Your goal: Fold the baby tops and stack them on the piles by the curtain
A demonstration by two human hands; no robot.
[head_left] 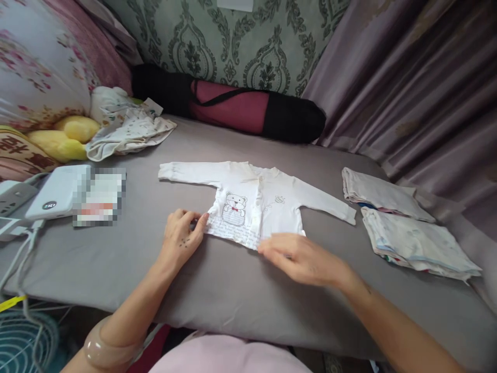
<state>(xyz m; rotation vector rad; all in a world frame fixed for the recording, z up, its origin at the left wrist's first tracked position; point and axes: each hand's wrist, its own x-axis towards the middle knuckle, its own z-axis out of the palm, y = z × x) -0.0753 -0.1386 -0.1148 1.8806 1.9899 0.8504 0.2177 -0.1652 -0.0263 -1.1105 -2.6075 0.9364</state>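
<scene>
One bare left hand [182, 239] of ours at eight o'clock and our right hand [301, 259] at five touch a white, bear-printed cloth shirt [257, 204] spread mid-dial; whether either grasps, we cannot tell. At twelve lies a maroon-and-black cylindrical fabric bag [233, 108].

On my head-camera feed, I see a white bear-print baby top [246, 191] spread flat on a grey sheet [217, 295]. I have the left hand [183, 235] at its hem corner, the right hand [306, 259] at its hem near the button placket.
</scene>
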